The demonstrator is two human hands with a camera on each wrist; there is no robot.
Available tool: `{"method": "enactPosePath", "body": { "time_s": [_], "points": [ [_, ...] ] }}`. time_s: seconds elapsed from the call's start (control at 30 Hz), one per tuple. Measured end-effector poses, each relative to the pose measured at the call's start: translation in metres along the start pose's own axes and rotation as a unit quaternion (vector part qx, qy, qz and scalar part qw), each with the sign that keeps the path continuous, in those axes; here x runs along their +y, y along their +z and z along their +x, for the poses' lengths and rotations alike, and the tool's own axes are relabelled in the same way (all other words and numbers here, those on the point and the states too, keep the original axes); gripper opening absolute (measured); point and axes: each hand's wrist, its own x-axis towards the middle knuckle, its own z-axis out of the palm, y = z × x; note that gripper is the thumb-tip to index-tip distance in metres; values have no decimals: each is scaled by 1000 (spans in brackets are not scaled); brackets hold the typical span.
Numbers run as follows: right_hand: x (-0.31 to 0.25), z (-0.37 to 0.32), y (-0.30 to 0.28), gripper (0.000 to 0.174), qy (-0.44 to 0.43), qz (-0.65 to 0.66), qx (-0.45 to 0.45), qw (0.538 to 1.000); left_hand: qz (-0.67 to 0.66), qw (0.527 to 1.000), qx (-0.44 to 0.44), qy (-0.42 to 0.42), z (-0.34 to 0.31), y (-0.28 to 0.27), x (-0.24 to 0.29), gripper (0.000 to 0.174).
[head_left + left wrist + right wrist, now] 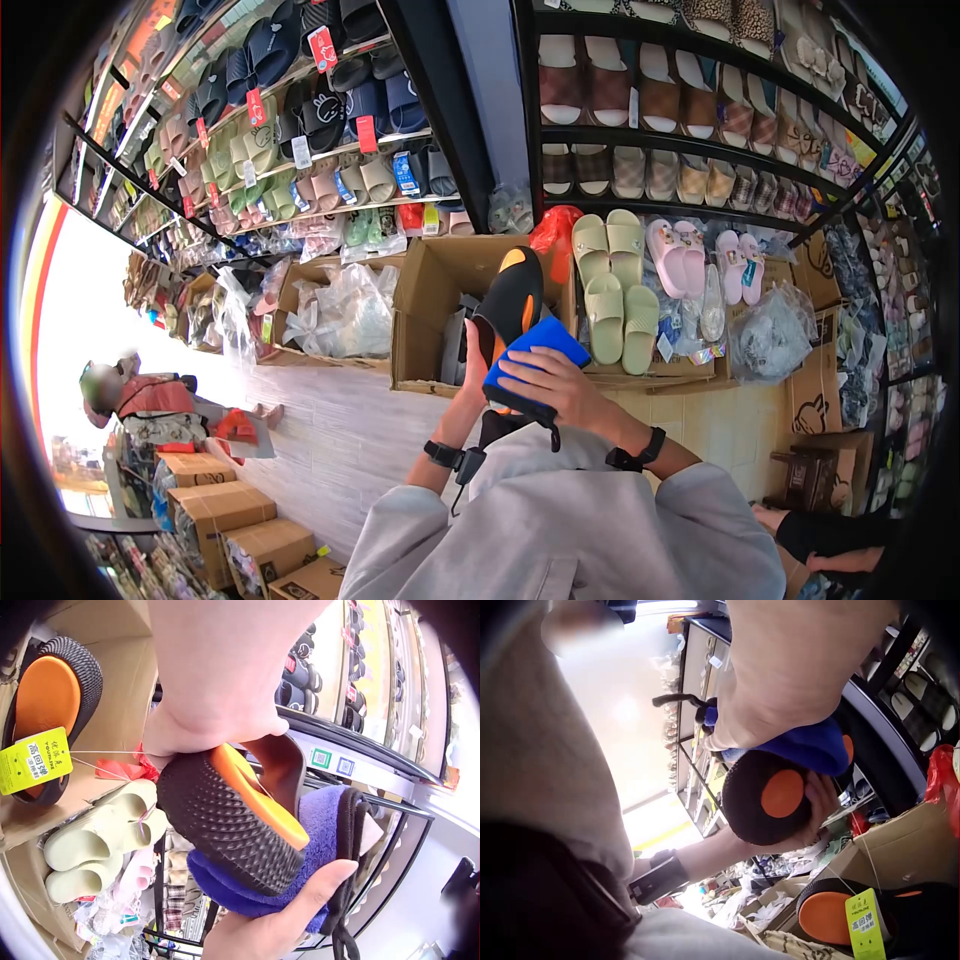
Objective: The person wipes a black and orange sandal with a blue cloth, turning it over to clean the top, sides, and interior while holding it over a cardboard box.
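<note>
My left hand (470, 372) grips a black slipper (508, 305) with orange parts, its thumb side along the edge. My right hand (562, 392) holds a blue plush cloth (548, 350) with black trim and a dangling cord against the slipper's end. In the left wrist view the cloth (324, 814) lies beside and under the textured black sole (225, 821). A thin string runs from this slipper to a matching one (49, 694) bearing a yellow tag (37, 761). The right wrist view shows an orange patch (782, 793) on the held slipper's underside.
An open cardboard box (425, 300) stands ahead, with green slippers (606, 318) and pink slippers (678, 258) to its right. Slipper racks (640, 130) rise behind. Closed cartons (222, 505) and a person (155, 395) are at the left; another person's limbs show at lower right.
</note>
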Motion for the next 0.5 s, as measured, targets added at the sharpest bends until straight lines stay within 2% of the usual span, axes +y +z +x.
{"method": "enactPosePath", "body": {
  "time_s": [0.07,0.1,0.2,0.33,0.5],
  "points": [
    [4,-8,2,51,-23,-15,-24,999,35,999,22,25,-2,-10,-4,103],
    [5,-9,-1,50,-20,-10,-29,999,103,992,53,58,-5,2,-5,105],
    [7,-6,-8,51,18,-16,-20,1000,81,994,76,11,-14,-9,-9,106],
    [1,-2,-1,57,81,2,34,996,85,992,94,25,-10,-32,-13,108],
    [-9,-7,12,55,-12,-1,-5,1000,100,991,87,13,-15,-23,-8,113]
  ]
}}
